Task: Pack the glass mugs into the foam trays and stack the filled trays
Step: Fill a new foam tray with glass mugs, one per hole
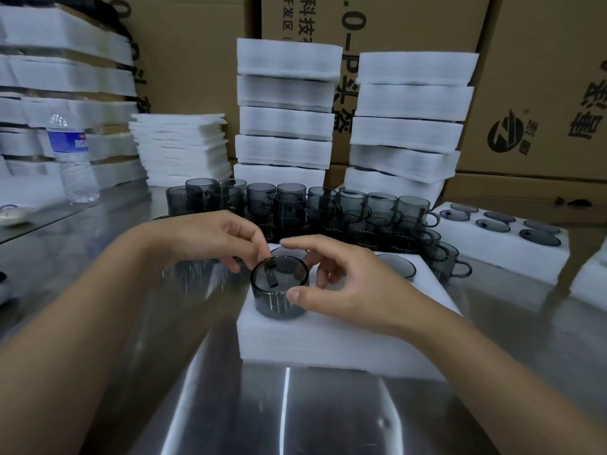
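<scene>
— Where's it sitting?
— Smoked glass mug half-sunk in the foam tray, between my hands. Right hand curls round its wall; left hand fingertips at the rim, grip unclear.
— Handling?
— Slick, brittle. I'd hold the wall.

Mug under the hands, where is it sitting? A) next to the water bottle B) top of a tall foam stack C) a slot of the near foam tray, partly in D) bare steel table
C: the mug stands in the near-left slot of the foam tray, its upper part above the foam, the right hand gripping its sides.
</scene>
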Demonstrator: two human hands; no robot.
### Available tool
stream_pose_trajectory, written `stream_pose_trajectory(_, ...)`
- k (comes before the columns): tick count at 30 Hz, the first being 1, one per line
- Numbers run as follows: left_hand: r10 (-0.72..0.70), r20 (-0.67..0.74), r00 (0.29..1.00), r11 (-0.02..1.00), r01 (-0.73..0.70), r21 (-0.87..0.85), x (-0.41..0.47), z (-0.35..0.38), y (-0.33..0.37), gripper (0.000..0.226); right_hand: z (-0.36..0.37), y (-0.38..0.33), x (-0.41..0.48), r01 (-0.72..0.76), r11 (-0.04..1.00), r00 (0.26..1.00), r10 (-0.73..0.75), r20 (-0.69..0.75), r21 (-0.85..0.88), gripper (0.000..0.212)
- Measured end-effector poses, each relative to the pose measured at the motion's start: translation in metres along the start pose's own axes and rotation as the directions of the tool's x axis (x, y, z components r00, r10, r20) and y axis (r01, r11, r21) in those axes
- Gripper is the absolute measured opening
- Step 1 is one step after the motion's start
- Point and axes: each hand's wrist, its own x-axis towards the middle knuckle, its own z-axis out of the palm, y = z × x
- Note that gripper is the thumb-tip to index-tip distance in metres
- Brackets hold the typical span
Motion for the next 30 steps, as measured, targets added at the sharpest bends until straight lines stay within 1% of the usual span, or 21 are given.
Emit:
stream_pose_trajectory(2,-0.015,-0.009,1.000,1.000,0.015,-0.022,0.000,-0.001,-0.002,0.017,0.001,0.000,0.001,0.007,0.999,1.000,-0.006,0.021,-0.038,0.037)
stream_pose_trajectory(5,-0.008,0.001,1.000,0.999,0.008,-0.041,0.000,-0.003,-0.004,0.019,0.003,0.001,0.002,0.007,0.999,1.000,-0.006,0.027,-0.052,0.037)
stream_pose_trajectory(9,-0.035,0.068,0.997,0.998,0.032,0.053,0.001,-0.001,-0.006,0.043,0.002,0.005,0.004,0.001,0.997,0.999,0.002,0.040,-0.075,0.035)
stream_pose_trajectory(12,-0.086,0.063,0.994,0.996,0.085,0.027,0.002,-0.001,-0.006,0.049,0.002,0.006,0.003,-0.002,0.994,0.999,0.007,0.043,-0.109,0.044)
stream_pose_trajectory(14,-0.124,0.084,0.989,0.992,0.125,-0.015,0.000,-0.002,-0.005,0.063,0.003,0.007,0.004,-0.016,0.993,0.999,0.021,0.038,-0.113,0.051)
stream_pose_trajectory(15,-0.144,0.108,0.984,0.989,0.148,-0.028,-0.001,-0.003,-0.005,0.075,0.002,0.008,0.004,-0.024,0.994,0.999,0.027,0.034,-0.110,0.053)
stream_pose_trajectory(17,-0.184,0.166,0.969,0.981,0.192,-0.030,-0.003,-0.004,-0.007,0.103,0.001,0.009,0.004,-0.030,0.994,0.998,0.035,0.043,-0.103,0.047)
stream_pose_trajectory(18,-0.198,0.189,0.962,0.978,0.207,-0.029,-0.004,-0.003,-0.006,0.113,-0.001,0.009,0.004,-0.032,0.994,0.997,0.038,0.060,-0.102,0.043)
stream_pose_trajectory(21,-0.216,0.216,0.952,0.973,0.228,-0.032,-0.004,-0.002,-0.004,0.128,-0.004,0.010,0.002,-0.043,0.991,0.994,0.056,0.099,-0.128,0.041)
stream_pose_trajectory(22,-0.219,0.217,0.951,0.973,0.231,-0.031,-0.005,-0.001,-0.003,0.130,-0.005,0.011,0.002,-0.048,0.989,0.993,0.062,0.102,-0.140,0.043)
stream_pose_trajectory(26,-0.238,0.202,0.950,0.970,0.241,0.006,-0.003,0.003,-0.001,0.121,-0.004,0.012,0.002,-0.073,0.982,0.987,0.097,0.131,-0.177,0.054)
stream_pose_trajectory(27,-0.243,0.200,0.949,0.969,0.245,0.017,-0.002,0.004,-0.001,0.120,-0.004,0.012,0.003,-0.082,0.984,0.987,0.103,0.127,-0.161,0.052)
stream_pose_trajectory(30,-0.254,0.196,0.947,0.967,0.252,0.036,-0.001,0.004,-0.001,0.124,0.000,0.013,0.004,-0.099,0.991,0.992,0.106,0.073,-0.095,0.029)
